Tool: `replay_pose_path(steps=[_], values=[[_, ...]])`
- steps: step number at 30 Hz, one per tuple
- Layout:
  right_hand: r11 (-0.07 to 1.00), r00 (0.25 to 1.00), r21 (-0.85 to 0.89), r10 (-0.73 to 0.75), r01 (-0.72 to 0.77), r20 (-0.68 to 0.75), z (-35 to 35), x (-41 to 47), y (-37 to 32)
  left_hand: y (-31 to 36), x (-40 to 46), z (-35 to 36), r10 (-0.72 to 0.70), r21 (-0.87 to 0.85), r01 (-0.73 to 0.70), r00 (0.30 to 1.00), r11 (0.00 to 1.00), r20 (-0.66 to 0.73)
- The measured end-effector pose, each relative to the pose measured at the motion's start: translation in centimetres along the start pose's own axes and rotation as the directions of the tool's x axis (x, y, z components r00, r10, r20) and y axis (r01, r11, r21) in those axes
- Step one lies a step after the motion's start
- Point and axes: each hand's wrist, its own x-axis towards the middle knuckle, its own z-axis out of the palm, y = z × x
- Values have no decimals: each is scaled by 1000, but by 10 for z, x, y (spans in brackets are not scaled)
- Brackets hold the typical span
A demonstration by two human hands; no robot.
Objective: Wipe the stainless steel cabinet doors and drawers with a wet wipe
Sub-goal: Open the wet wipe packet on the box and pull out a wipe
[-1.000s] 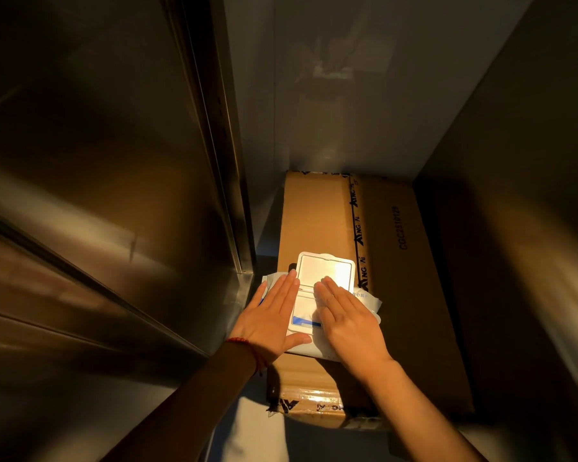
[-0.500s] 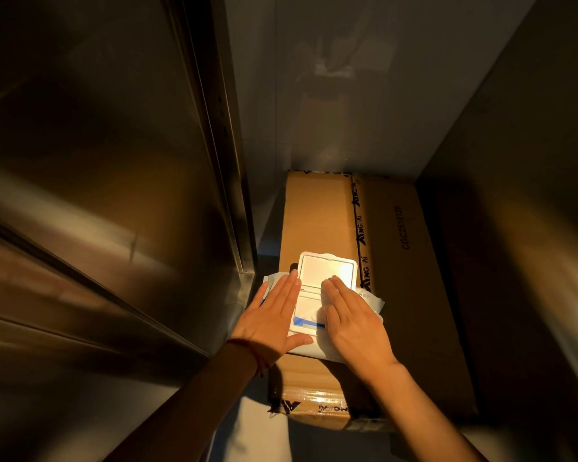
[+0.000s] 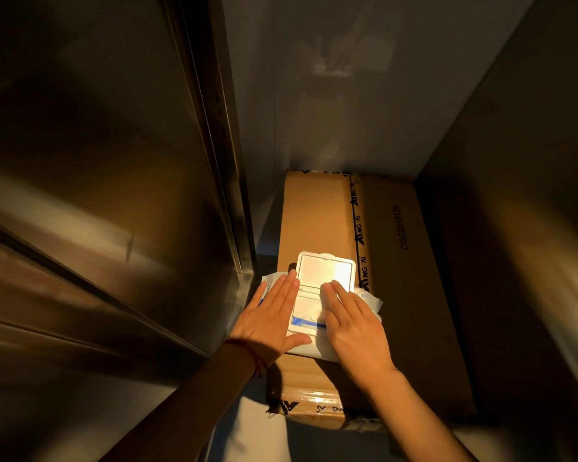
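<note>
A white wet wipe pack (image 3: 309,311) lies on a cardboard box (image 3: 317,218), its plastic lid (image 3: 326,270) flipped open toward the far end. My left hand (image 3: 272,320) lies flat on the pack's left side, fingers straight. My right hand (image 3: 352,323) rests flat on the pack's right side, fingertips at the lid hinge. Stainless steel cabinet fronts (image 3: 90,181) fill the left of the view, with a dark seam running diagonally across them.
The long box fills a narrow gap between the steel cabinet on the left, a dark steel panel (image 3: 528,228) on the right and a pale wall (image 3: 331,95) behind. Pale floor (image 3: 264,435) shows at the box's near end.
Both hands stay flat on the pack. My right hand has shifted slightly along the pack; the lid remains open.
</note>
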Motion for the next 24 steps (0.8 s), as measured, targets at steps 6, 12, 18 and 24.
replay_pose_path(steps=[6,12,18,24], values=[[1000,1000,-1,3,-3,-1,0,2,1,2,0,-2,-8,-1,8,1000,1000,6],[999,999,-29,-30,29,-27,-2,4,3,2,0,-2,-10,-10,10,1000,1000,1],[997,997,-54,-49,47,-54,-3,4,3,4,0,0,-24,-39,24,1000,999,-1],[997,997,-69,-44,39,-62,-3,3,3,5,0,0,-29,-32,29,1000,999,-10]])
